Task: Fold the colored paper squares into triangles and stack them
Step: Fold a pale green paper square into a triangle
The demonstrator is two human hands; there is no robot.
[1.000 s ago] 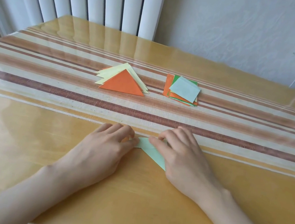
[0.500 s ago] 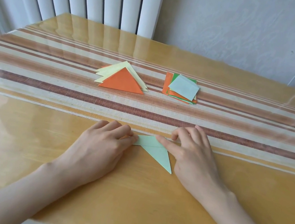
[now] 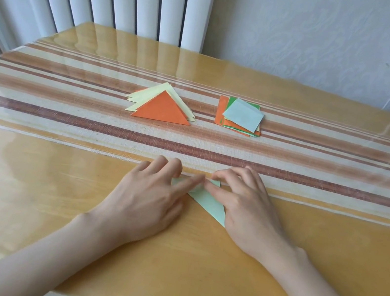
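Evidently, left hand (image 3: 146, 196) and right hand (image 3: 248, 209) pressed extended fingers flat on the pale green triangle (image 3: 208, 201), just beside the striped runner (image 3: 64, 114); triangle stack (image 3: 161, 109) and square pile (image 3: 242, 117) lay on that runner.

Your table (image 3: 26, 183) looks like yellow wood with a smooth, glossy, reflective top. Across the middle of the frame lies a striped cloth runner (image 3: 64, 111), coarsely woven. The folded green sheet (image 3: 208, 199) at lower centre, the triangle stack (image 3: 163, 109) and the square stack (image 3: 242, 115) are thin matt paper. The wall (image 3: 312, 38) at upper right looks embossed and matt.
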